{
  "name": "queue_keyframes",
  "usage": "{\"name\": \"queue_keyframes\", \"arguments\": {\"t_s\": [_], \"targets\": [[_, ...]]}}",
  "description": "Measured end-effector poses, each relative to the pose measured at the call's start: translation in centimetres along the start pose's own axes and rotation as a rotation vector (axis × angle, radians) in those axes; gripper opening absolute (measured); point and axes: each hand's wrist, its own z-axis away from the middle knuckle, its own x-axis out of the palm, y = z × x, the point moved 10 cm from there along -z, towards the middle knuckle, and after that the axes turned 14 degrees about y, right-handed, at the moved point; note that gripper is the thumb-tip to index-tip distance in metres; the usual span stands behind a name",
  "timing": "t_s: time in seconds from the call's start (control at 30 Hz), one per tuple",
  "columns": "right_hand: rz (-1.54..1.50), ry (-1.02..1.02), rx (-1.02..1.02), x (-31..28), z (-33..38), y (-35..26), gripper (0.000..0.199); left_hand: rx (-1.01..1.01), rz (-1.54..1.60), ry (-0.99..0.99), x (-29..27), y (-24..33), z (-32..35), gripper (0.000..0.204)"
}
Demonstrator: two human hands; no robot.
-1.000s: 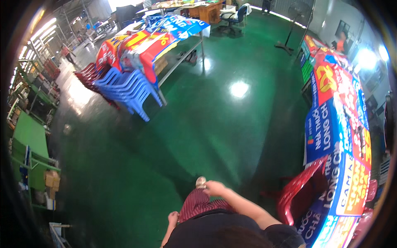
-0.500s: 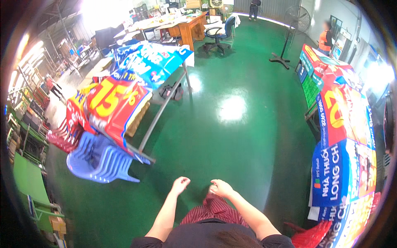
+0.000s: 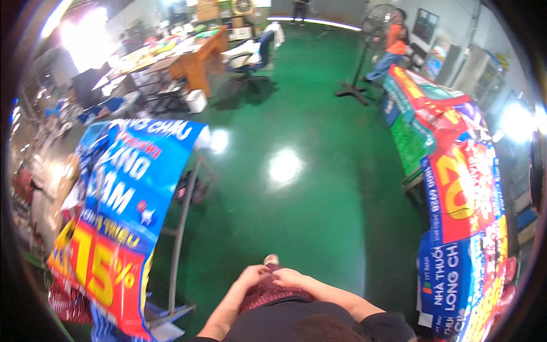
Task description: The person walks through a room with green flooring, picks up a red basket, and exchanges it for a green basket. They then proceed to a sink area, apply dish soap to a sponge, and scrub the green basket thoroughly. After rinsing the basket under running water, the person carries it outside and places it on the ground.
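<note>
My left hand [image 3: 253,276] and my right hand [image 3: 288,277] are close together in front of my waist, above striped maroon trousers [image 3: 272,296]. Both have curled fingers, and the fingertips almost meet. Whatever they may hold is hidden or too small to make out. One foot [image 3: 272,260] shows just beyond them on the green floor. At my left is a metal-framed table draped with a blue, red and yellow printed banner [image 3: 139,176]. On my right, more printed banners [image 3: 456,188] cover a long stack or table.
Ahead stand a wooden desk [image 3: 196,61] with clutter, an office chair [image 3: 250,60] and a white bin [image 3: 196,101]. A pedestal fan [image 3: 358,74] is ahead right, beside a person in orange [image 3: 397,43]. Another person [image 3: 299,10] stands far back. Blue plastic chairs [image 3: 102,326] are near left.
My hands have drawn together and a foot has come into view. The left-hand banner table is nearer and lower in view. The person in orange has moved toward the fan.
</note>
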Motion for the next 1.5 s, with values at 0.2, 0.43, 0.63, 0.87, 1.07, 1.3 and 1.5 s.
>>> {"name": "queue_keyframes", "arguments": {"t_s": [0.2, 0.43, 0.63, 0.87, 1.07, 1.3, 1.5], "targets": [[-0.392, 0.424, 0.261, -22.1, -13.6, 9.4, 0.027, 0.092, 0.134, 0.177, -10.0, 9.9, -27.6, 0.026], [0.100, 0.185, 0.573, -36.5, -25.7, 30.1, 0.037, 0.116, -0.049, 0.200, -15.5, 12.9, -50.4, 0.023], [0.021, 0.325, 0.630, -50.5, -37.0, 38.0, 0.040, -0.102, 0.042, 0.186, -19.1, 14.2, -61.4, 0.016], [-0.083, 0.465, 0.426, -62.5, -52.5, 39.7, 0.033, -0.076, -0.066, 0.310, -23.1, 13.7, -79.0, 0.022], [-0.105, 0.051, 0.206, -66.1, -60.7, 37.6, 0.029, -0.281, 0.739, 0.680, -27.6, 22.2, -85.5, 0.021], [0.115, -0.477, -0.256, -62.6, -66.2, 38.8, 0.026, -0.469, 0.588, 1.224, -20.5, 21.7, -72.9, 0.016], [0.224, -0.819, -0.617, -55.1, -59.7, 30.4, 0.025, -1.035, 1.012, 1.796, 3.3, 19.5, -51.6, 0.020]]}}
